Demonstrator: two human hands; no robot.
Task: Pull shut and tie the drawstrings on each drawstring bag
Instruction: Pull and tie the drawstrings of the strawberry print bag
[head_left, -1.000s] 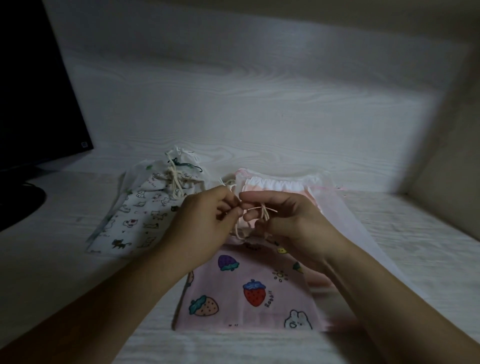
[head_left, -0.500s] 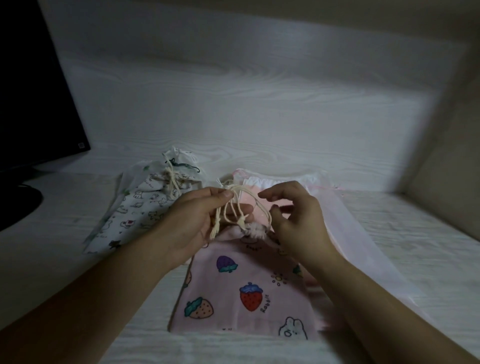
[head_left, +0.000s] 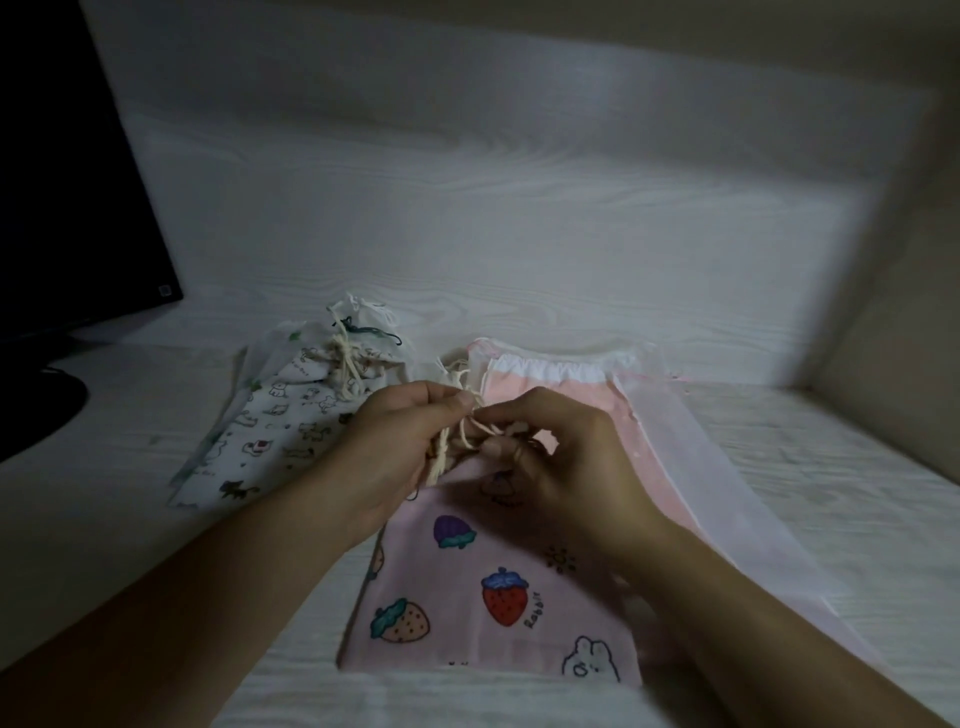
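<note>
The pink strawberry-print bag (head_left: 498, 587) lies flat on the white wood-grain tabletop (head_left: 831, 467) just in front of the person, its gathered mouth at the far end, where the cream drawstrings (head_left: 457, 436) are bunched. The left hand (head_left: 400, 457) pinches the cords between thumb and curled fingers, and the right hand (head_left: 566, 462) pinches a loop of them, fingers bent. A tied animal-print bag (head_left: 275, 431) lies to the left, a plain pink bag (head_left: 582, 395) behind, and a dark monitor (head_left: 67, 182) at far left.
</note>
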